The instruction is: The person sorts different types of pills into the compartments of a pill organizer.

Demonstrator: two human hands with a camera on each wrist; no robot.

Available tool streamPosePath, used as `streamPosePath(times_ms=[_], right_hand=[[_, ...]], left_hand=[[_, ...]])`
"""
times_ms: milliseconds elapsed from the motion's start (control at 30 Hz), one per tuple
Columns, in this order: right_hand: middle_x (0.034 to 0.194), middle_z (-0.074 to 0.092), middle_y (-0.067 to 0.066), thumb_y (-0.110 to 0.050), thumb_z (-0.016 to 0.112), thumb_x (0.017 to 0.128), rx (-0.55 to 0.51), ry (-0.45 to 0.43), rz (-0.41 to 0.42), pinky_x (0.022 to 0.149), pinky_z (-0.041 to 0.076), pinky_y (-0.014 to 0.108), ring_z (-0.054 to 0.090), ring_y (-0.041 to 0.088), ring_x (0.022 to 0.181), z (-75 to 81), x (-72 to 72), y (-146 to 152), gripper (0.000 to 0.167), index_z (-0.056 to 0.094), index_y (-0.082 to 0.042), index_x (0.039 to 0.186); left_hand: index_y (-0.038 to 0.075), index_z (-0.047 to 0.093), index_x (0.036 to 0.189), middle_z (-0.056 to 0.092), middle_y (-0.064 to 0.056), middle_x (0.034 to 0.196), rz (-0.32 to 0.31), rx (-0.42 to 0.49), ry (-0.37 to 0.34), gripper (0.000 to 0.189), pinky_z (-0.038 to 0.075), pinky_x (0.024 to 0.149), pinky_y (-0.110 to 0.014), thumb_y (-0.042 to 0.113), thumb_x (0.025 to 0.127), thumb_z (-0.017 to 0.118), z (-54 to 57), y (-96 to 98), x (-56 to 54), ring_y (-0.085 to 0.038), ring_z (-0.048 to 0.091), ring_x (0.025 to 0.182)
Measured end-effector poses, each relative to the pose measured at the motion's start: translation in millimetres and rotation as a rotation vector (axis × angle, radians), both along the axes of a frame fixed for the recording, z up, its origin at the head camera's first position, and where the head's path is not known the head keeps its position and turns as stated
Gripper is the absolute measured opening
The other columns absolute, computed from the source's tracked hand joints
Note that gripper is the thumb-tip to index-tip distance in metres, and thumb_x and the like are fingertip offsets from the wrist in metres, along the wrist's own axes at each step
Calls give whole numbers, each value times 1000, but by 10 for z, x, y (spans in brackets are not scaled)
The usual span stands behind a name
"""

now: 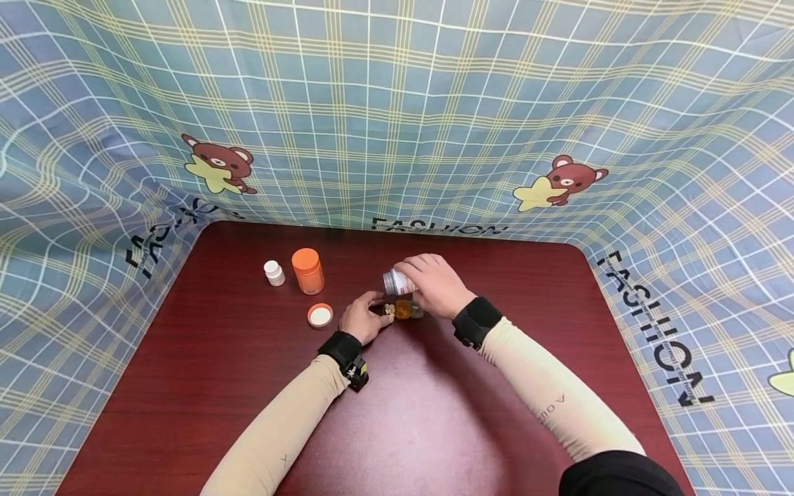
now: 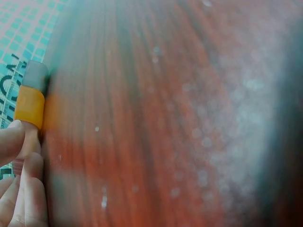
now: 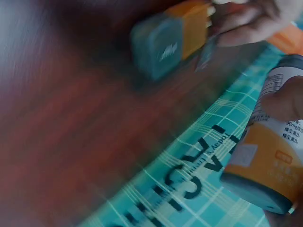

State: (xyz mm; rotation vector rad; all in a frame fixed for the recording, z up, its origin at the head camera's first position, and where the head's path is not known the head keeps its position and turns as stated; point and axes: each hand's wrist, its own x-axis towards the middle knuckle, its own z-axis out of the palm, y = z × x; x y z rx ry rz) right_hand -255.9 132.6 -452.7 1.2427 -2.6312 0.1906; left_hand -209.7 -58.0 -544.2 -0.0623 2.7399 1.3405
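Observation:
My left hand [image 1: 366, 318] pinches the left end of a small pill box [image 1: 403, 309] that lies on the table, thumb and fingers on either side of it. The box has an orange section and a grey one [image 3: 158, 45]; pale pills [image 1: 389, 309] show in its left compartment, beside my fingertips. Just above the box, my right hand [image 1: 440, 284] grips a supplement bottle [image 1: 403, 281] that is tipped on its side, its grey end pointing left. In the right wrist view, the bottle's orange and white label [image 3: 265, 151] carries printed text.
Left of my hands stands an orange jar [image 1: 308, 272] with a small white bottle [image 1: 273, 273] beside it. Nearer me, an orange-rimmed lid [image 1: 320, 315] lies with its white inside up. Checked cloth [image 1: 397, 124] hangs round the back and sides of the dark red table [image 1: 248, 386].

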Motion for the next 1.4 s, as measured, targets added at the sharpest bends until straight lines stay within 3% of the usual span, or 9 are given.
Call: streamPosePath(times_ms=[200,333,500,733,1000,1100,1233,1333,1400], right_hand=[[118,56,5,-13,74,72,-297,-273,-166,87,44,38,53,20,103,-187,155,70,62,49,-13,129],[115,55,6,-12,73,74,-483,-373,-247,82,48,37,54,19,97,-331,276,74,59,47,-10,127],[113,57,10,-11,75,71,-659,-374,-287,83,48,40,56,23,98,-419,372,66,66,46,-6,130],[111,58,5,-9,75,71,-768,-403,-321,84,47,37,56,19,98,-469,411,49,62,48,-9,128],[111,61,8,-8,76,70,-835,-432,-362,85,46,39,58,20,99,-505,444,32,64,46,-8,126],[111,61,9,-7,76,70,-843,-436,-368,86,46,40,58,21,100,-519,456,40,63,47,-7,126],[112,60,9,-6,76,70,-852,-453,-389,88,46,40,58,21,101,-544,466,61,63,46,-7,125],[112,60,9,-6,77,70,-862,-461,-402,89,46,39,58,21,102,-558,472,74,63,46,-7,125],[112,60,10,-6,76,70,-865,-463,-402,88,46,39,58,21,101,-561,476,78,64,46,-7,125]], left_hand=[[23,59,123,69,7,112,-6,-8,10,52,49,71,-36,28,76,81,-17,14,-3,-9,66,79],[22,58,125,68,7,113,-3,-17,19,55,49,71,-36,28,76,81,-13,19,3,-10,66,80],[18,57,128,68,5,115,-3,-13,36,58,49,73,-38,27,76,81,-3,29,19,-11,66,81],[13,51,132,68,5,114,17,-15,48,66,49,75,-40,25,75,81,-4,41,31,-13,67,81],[1,46,133,64,-15,116,-20,52,73,74,52,75,-38,17,72,83,108,-67,62,-20,67,77],[0,52,129,62,-17,112,-59,-69,151,68,49,77,-40,18,71,84,216,-211,80,-25,63,82],[3,56,127,57,-18,114,-161,-351,284,63,42,86,-46,28,74,80,341,-452,103,-34,53,100],[5,57,126,54,-20,118,-210,-516,313,64,39,89,-51,36,75,78,374,-618,111,-39,47,108],[6,58,126,53,-21,118,-211,-564,274,63,39,87,-53,37,75,78,371,-711,118,-39,46,109]])
